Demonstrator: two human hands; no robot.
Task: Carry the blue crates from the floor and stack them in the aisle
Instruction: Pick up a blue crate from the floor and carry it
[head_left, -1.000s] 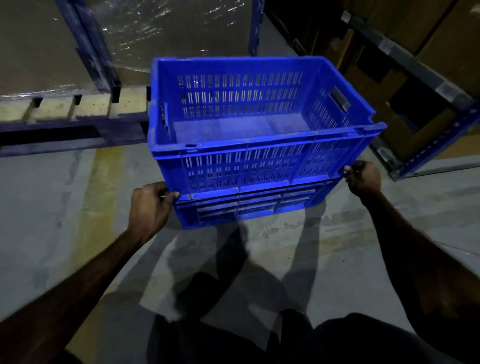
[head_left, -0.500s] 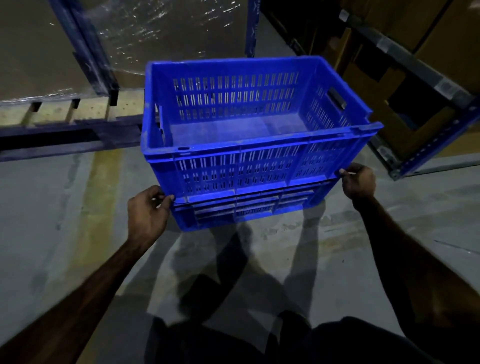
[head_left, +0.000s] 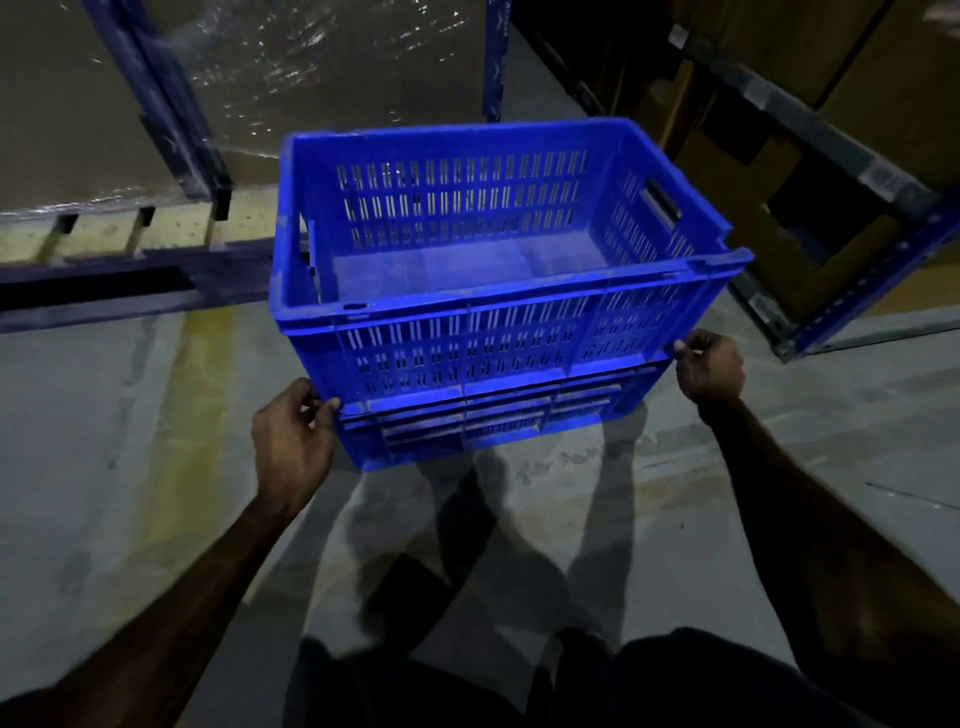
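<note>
We grip the lower blue slotted plastic crate at its rim with left hand and right hand; upper blue crate sits nested on it, on the concrete floor. Next, we judge, lifting level.

The grey floor bears the lower blue crate.

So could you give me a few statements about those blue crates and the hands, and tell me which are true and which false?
1. The top crate is empty. True.
2. The top crate sits on a lower crate. True.
3. Only one hand touches the crates. False: the left hand and right hand both grip at the seam between the crates.
4. The stack rests on a wooden table. False: it stands on the concrete floor.
</note>
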